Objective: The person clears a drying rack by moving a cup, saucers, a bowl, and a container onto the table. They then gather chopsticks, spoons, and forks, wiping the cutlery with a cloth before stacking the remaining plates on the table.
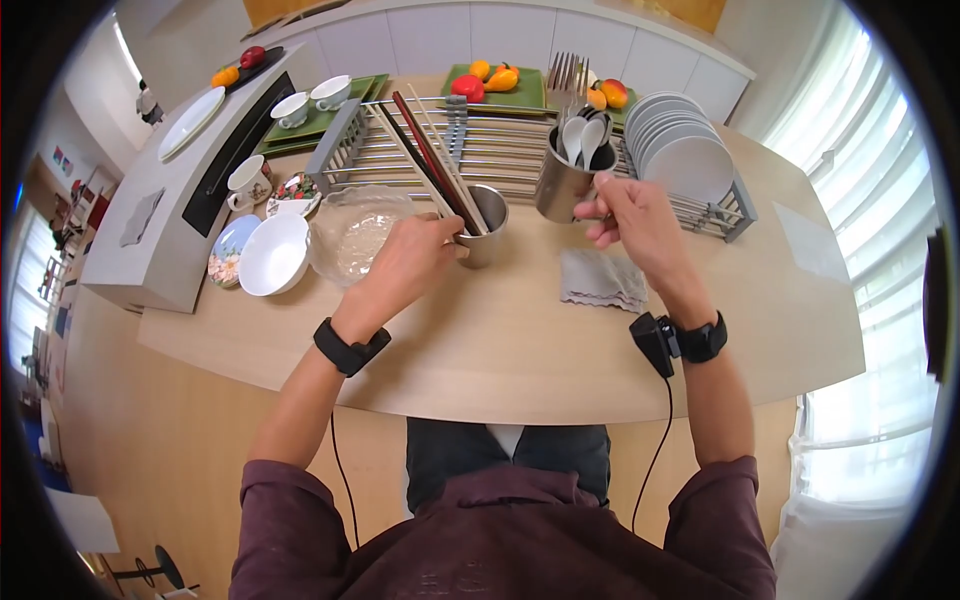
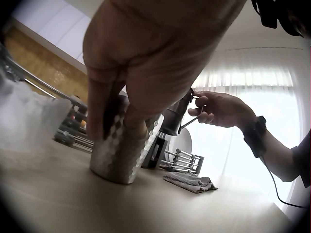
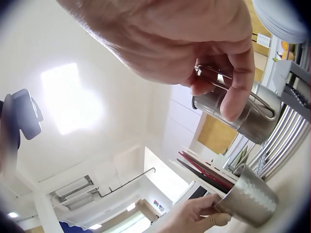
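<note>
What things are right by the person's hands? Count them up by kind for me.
Metal cups: 2, chopstick cup, spoon cup
Bowls: 2, white bowl, glass bowl
Grey cloth: 1
Total: 5

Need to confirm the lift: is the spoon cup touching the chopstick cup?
Apart. The left wrist view shows the spoon cup raised in the right hand, off the chopstick cup.
</note>
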### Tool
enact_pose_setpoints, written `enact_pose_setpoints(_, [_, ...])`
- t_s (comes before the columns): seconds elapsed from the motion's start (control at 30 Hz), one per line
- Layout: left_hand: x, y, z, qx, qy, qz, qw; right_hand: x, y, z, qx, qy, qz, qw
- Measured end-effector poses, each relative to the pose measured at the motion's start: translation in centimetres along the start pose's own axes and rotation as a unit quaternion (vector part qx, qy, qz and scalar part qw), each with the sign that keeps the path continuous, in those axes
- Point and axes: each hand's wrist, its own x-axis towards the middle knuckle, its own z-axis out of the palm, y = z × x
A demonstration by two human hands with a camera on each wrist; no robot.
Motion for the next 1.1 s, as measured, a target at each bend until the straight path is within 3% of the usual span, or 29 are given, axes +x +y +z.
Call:
enact_pose_setpoints(0.53, [0.4, 0.4, -0.3, -0.019, -0.026, -0.012, 0.999, -0.5, 7.9, 2.9, 0.005, 0.015, 0.016, 1.000])
enact_pose_setpoints(0.73, [0.9, 1.0, 0.4, -0.046, -0.027, 0.018, 0.998, -1.3, 8.0, 1.9, 0.026, 0.055, 0.042, 0.997])
enact_pose_setpoints(1.0, [1.2, 1.7, 1.0, -0.053, -0.044, 0.046, 0.997, -1.1, 8.2, 0.6, -0.019, 0.048, 0.044, 0.998])
enact_pose_setpoints(1.1, [0.7, 2.6, -0.5, -0.065, -0.004, 0.031, 0.997, -1.4, 7.4, 0.2, -0.069, 0.046, 0.052, 0.995])
